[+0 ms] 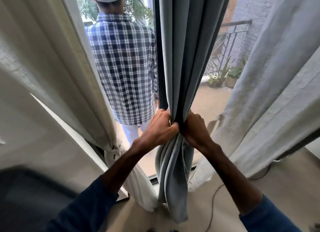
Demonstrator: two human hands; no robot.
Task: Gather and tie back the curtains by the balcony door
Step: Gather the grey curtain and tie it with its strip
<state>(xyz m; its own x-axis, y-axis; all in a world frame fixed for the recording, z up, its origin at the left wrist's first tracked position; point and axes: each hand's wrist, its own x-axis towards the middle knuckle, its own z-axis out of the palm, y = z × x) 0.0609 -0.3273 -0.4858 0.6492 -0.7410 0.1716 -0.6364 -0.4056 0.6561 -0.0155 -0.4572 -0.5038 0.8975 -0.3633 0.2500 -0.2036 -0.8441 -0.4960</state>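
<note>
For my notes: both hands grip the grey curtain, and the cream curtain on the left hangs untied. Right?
One error. In the head view the left hand and right hand grip the grey curtain, but the cream curtain on the left is tied.

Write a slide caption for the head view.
Left hand and right hand bunch the grey curtain at the balcony door; cream curtain already tied.

No text, label, brand, number or sign is legible on any surface in view, whether the grey curtain [183, 58], the pale curtains [52, 67] beside it or the checked shirt [124, 67].
</note>
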